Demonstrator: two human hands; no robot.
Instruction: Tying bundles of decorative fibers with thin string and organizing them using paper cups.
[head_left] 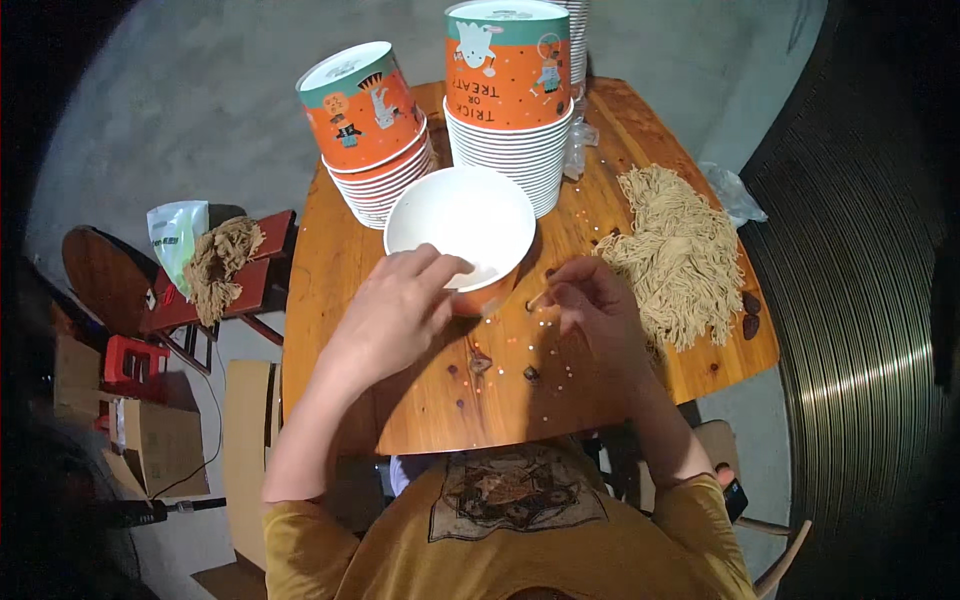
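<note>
A white-lined paper bucket (460, 215) with an orange outside stands tilted toward me on the wooden table. My left hand (395, 305) is closed over its near rim, fingertips inside and thumb outside. Just right of the bucket, my right hand (598, 312) is held above the table with thumb and fingers pinched together. A small tan sliver shows at those fingertips, too small to name. Beyond my right hand lies a heap of beige string or yarn strands (680, 260). Tiny pale dots (510, 365) are scattered on the tabletop between and below my hands.
Behind the bucket stand two stacks of upside-down orange and green paper buckets, a short one (365, 110) and a taller one (508, 75). A dark red stool (265, 285) at left bears more beige strands (222, 262). A cardboard box (165, 450) sits on the floor.
</note>
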